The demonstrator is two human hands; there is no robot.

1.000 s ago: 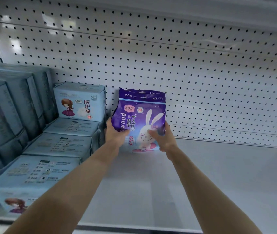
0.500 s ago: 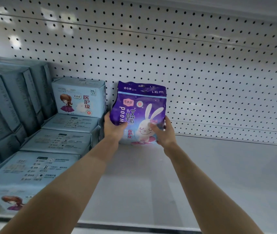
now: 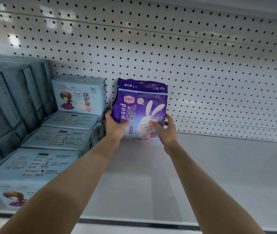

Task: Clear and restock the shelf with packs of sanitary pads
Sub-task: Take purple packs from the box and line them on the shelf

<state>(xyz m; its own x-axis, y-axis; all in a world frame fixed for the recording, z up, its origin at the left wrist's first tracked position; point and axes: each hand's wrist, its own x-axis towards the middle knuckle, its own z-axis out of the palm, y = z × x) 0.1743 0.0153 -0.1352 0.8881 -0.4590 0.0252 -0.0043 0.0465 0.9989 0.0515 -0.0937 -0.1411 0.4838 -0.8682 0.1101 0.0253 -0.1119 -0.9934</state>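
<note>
A white pegboard wall [image 3: 202, 73] backs the grey shelf [image 3: 219, 174]; at frame centre, left hand [image 3: 115, 125] and right hand [image 3: 165, 130] pinch the upright purple pack [image 3: 141, 105] beside blue packs [image 3: 78, 95]; released carelessly, the soft pack may topple forward

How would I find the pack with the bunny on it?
Look at the white shelf with the holey pegboard wall behind it. Just right of the pale blue packs, the left hand and right hand hold the purple pack upright at the back. It is the only purple one, with a white rabbit on its front.
</note>
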